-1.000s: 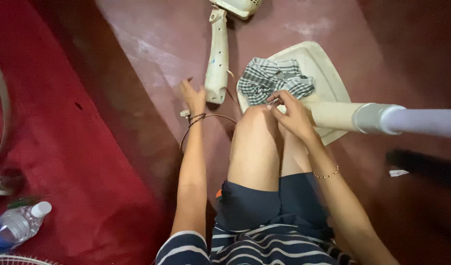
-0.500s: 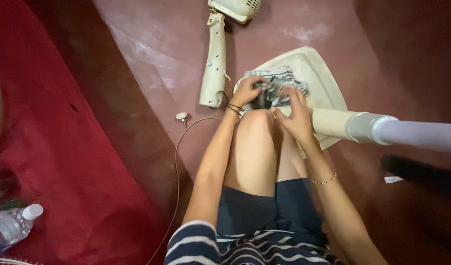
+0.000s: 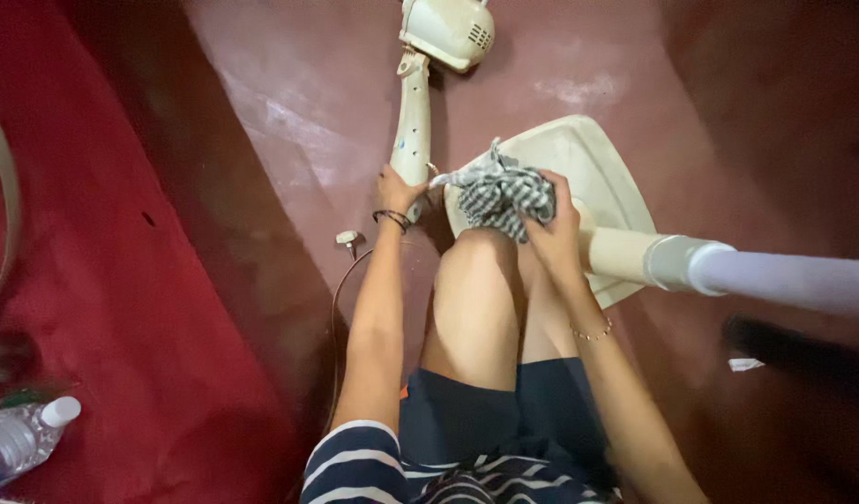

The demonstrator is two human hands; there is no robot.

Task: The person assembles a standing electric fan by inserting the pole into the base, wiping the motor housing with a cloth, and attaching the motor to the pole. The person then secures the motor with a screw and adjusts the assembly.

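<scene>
Right hand (image 3: 553, 233) bunched tight on the soft, light checked cloth (image 3: 500, 196) over the cream fan base (image 3: 593, 168), best gathered in a fistful; left hand (image 3: 397, 191) apparently closed on the stiff plastic fan neck (image 3: 412, 131), easiest taken at its lower end.

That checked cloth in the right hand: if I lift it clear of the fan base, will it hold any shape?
Probably not. The cloth bunches in folds under the right hand, so it looks limp and will likely drape. One corner already trails toward the left hand, so it may drag or snag. It seems light, unlikely to slip.
</scene>
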